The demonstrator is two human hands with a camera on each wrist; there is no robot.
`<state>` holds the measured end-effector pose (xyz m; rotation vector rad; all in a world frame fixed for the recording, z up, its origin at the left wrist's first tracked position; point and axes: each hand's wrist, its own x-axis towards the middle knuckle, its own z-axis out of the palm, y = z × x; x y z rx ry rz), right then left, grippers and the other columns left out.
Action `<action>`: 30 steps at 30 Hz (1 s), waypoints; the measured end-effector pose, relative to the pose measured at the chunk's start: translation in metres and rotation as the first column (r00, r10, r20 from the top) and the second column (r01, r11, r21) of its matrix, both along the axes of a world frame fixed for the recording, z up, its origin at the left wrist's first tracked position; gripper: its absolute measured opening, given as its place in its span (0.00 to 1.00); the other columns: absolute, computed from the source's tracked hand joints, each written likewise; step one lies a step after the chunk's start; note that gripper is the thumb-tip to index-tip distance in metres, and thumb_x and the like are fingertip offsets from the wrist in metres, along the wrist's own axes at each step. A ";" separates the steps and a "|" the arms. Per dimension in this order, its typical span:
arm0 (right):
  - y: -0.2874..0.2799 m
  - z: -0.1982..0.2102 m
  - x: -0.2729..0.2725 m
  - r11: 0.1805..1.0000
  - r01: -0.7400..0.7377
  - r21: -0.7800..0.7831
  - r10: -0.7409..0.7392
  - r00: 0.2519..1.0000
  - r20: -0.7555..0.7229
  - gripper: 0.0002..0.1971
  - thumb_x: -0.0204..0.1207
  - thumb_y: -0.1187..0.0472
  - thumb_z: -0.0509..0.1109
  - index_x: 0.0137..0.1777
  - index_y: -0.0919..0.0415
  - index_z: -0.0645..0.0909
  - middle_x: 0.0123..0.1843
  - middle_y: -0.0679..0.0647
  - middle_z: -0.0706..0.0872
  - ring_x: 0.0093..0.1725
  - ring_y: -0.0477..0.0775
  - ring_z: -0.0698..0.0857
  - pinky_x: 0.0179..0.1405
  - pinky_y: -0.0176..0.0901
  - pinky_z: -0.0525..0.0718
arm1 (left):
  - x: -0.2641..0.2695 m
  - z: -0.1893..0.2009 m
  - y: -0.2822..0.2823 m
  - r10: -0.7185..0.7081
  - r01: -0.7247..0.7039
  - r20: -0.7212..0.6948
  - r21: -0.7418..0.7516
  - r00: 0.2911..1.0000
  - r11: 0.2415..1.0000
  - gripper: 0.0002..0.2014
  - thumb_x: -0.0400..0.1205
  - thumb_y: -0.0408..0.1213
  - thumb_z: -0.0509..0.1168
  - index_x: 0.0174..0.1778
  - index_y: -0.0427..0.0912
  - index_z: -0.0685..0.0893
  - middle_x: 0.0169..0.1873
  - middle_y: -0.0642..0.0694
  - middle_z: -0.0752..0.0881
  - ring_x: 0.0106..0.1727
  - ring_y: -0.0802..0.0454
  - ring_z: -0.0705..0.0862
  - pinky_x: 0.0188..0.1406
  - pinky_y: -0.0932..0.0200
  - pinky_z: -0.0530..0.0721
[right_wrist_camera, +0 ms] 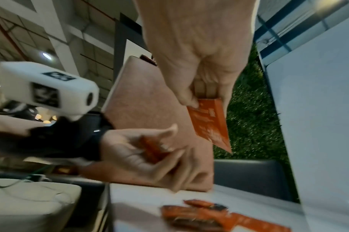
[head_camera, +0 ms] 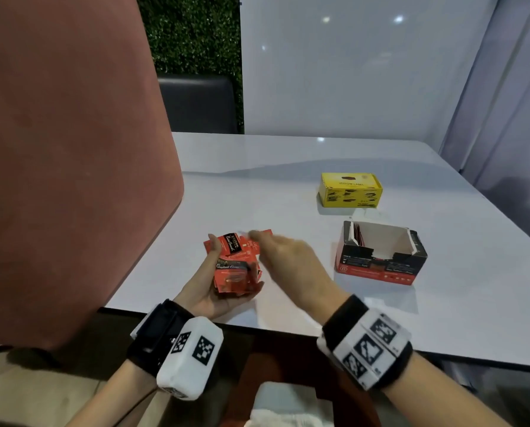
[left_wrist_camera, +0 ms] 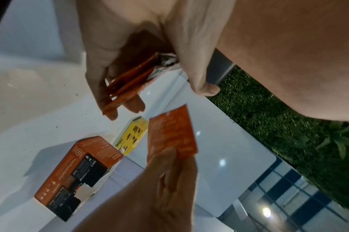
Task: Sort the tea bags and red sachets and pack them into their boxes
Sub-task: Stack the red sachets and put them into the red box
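My left hand (head_camera: pixel 236 263) hovers palm up over the table's near left edge and grips a stack of red sachets (head_camera: pixel 231 277). Just beyond it, several loose red sachets (head_camera: pixel 226 245) lie on the white table (head_camera: pixel 288 186). My right hand (head_camera: pixel 257 241) pinches a single red sachet (right_wrist_camera: pixel 211 122) by one end above that pile. The red-and-black box (head_camera: pixel 380 257) stands open to the right with a few sachets upright against its left wall. The yellow tea box (head_camera: pixel 351 190) sits shut behind it.
A tall pink chair back (head_camera: pixel 72 149) rises at the table's left edge, close to my left hand. A dark seat (head_camera: pixel 199 103) and a green hedge wall stand behind the table. White panels close off the far and right sides.
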<state>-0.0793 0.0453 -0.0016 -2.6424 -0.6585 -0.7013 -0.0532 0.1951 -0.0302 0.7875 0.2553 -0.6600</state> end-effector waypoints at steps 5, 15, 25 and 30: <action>0.013 -0.035 -0.021 0.990 -0.140 0.025 0.139 0.989 0.051 0.19 0.67 0.64 0.74 0.60 0.60 0.82 0.55 0.52 0.90 0.52 0.49 0.89 0.41 0.38 0.87 | -0.005 0.007 -0.008 -0.097 0.084 0.136 0.098 0.986 0.992 0.46 0.66 0.72 0.54 0.60 0.31 0.81 0.56 0.35 0.86 0.57 0.41 0.86 0.58 0.47 0.85; 0.005 -0.019 -0.024 0.978 -0.208 0.012 0.205 0.953 -0.225 0.10 0.76 0.67 0.66 0.56 0.61 0.75 0.56 0.54 0.82 0.54 0.56 0.80 0.45 0.46 0.80 | -0.008 0.002 -0.012 -0.035 0.020 0.139 0.111 0.990 0.994 0.32 0.69 0.61 0.64 0.55 0.34 0.83 0.43 0.41 0.85 0.39 0.47 0.87 0.37 0.54 0.86; -0.013 -0.004 -0.001 0.960 -0.213 0.180 0.275 0.831 -0.484 0.57 0.60 0.56 0.84 0.82 0.57 0.48 0.78 0.59 0.63 0.77 0.56 0.64 0.77 0.50 0.67 | -0.013 0.007 -0.010 -0.200 0.190 0.259 0.065 0.945 0.980 0.26 0.52 0.42 0.86 0.44 0.38 0.90 0.41 0.38 0.88 0.42 0.45 0.89 0.38 0.52 0.89; -0.018 -0.004 -0.003 0.964 -0.229 0.139 0.268 0.827 -0.495 0.50 0.64 0.56 0.81 0.80 0.43 0.53 0.67 0.55 0.72 0.65 0.55 0.74 0.64 0.54 0.78 | -0.022 0.008 -0.013 -0.289 0.259 0.296 0.139 0.910 0.956 0.15 0.67 0.22 0.64 0.50 0.34 0.83 0.42 0.35 0.87 0.43 0.43 0.88 0.46 0.42 0.87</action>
